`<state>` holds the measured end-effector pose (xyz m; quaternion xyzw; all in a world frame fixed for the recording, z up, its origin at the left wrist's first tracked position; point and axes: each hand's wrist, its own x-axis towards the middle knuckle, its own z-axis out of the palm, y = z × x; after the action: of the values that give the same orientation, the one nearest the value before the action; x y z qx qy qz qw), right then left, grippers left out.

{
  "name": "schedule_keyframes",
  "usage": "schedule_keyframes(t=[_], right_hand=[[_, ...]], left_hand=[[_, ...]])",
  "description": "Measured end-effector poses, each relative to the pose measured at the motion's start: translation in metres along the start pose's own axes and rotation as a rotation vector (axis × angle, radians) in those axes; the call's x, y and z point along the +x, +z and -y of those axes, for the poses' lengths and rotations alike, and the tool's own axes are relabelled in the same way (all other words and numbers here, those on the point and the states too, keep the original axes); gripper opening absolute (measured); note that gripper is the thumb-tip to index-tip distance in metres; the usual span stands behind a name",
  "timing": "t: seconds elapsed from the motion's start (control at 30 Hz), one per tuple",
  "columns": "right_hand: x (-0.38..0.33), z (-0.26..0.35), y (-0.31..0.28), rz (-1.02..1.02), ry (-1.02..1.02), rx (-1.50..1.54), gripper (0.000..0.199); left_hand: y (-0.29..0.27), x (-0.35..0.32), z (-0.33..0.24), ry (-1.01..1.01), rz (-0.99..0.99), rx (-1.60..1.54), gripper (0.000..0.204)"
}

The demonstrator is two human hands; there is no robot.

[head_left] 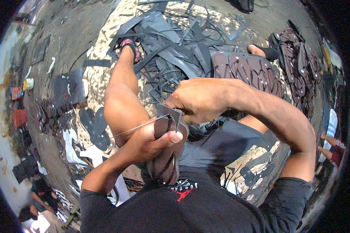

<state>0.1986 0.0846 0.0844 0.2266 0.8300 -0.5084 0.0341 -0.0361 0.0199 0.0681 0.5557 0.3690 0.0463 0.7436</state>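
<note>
My left hand (pixel 146 143) is closed around a brown flip-flop (pixel 166 166), its thumb lying across the top. The flip-flop stands lengthwise over my lap, its lower end near my shirt. At the upper end my right hand (pixel 198 101) is closed, back of the hand up, on a flat dark grey piece (pixel 176 117) with a straight edge. I cannot tell whether that piece is a blade or cut rubber. A thin, straight, shiny line like a wire or rod (pixel 122 132) runs from there across my left hand toward the lower left.
Dark rubber offcuts (pixel 171 42) are heaped beyond my knees. Rows of brown flip-flops (pixel 245 70) lie at the right, with more flip-flops (pixel 299 66) piled farther right. Black soles (pixel 93 126) lie left of my leg. A person (pixel 41 198) is at the lower left edge.
</note>
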Motion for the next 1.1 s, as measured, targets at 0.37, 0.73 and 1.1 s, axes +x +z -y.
schedule_keyframes(t=[0.37,0.73,1.1], right_hand=[[-0.031,-0.02,0.139,-1.143,0.152,-0.036,0.046],[0.009,-0.017,0.155,-1.148,0.327,0.218,0.033],[0.05,-0.058,0.123,-1.169,0.207,0.779,0.03]], left_hand=[[0.022,0.056,0.024,1.008,-0.553,-0.609,0.072],[0.042,0.058,0.04,0.424,-0.885,-0.762,0.034],[0.048,0.058,0.044,0.436,-1.014,-0.049,0.033]])
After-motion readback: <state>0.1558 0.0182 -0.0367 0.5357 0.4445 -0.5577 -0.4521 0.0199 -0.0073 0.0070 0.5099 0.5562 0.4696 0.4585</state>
